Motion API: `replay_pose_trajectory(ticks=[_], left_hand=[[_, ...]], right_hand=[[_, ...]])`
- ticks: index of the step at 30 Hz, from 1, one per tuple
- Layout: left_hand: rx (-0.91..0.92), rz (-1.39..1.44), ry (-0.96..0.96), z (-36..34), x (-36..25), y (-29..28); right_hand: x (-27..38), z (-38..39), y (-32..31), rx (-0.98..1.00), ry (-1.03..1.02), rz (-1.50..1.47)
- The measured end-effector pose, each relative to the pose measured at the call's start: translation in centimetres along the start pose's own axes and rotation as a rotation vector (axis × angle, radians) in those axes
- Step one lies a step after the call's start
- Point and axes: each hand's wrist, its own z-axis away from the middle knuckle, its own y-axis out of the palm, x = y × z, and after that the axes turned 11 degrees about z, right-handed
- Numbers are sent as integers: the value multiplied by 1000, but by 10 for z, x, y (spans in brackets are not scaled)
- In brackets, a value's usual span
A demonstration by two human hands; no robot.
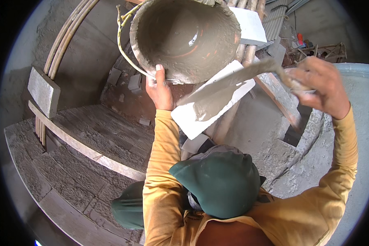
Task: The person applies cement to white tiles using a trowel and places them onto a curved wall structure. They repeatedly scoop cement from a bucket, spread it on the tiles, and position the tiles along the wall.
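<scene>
My left hand (161, 93) grips the near rim of a round bucket (141, 49), thumb up and fingers mostly hidden behind it. Grey wet mortar (180, 24) coats the bucket's inside, and a thin, yellowish handle (121, 39) bows out from its left side. In my right hand (322, 88) is the handle of a trowel (250, 71). Its mortar-covered blade is blurred and lies across a white block (188, 127) right of my left hand. A smear of grey mortar (211, 106) sits on the block's face.
Another white block (252, 26) lies on wooden poles (240, 53) behind the bucket. At left, a grey block (44, 92) stands against bent rods (65, 37), near a long curved board (86, 145). Rough masonry (78, 172) spreads below. A blue-grey rounded container (363, 78) stands at right.
</scene>
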Motion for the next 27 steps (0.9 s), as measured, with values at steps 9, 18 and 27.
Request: replay_pose_trajectory(ticks=[9, 18, 27], left_hand=[[-37, -76, -66, -1, 0, -1], [-46, -57, -73, 1, 1, 2], [-120, -134, -138, 2, -3, 5]], right_hand=[[18, 14, 31, -13, 4, 249], [-3, 86, 105, -125, 308, 279], [-31, 64, 84, -98, 465, 185]])
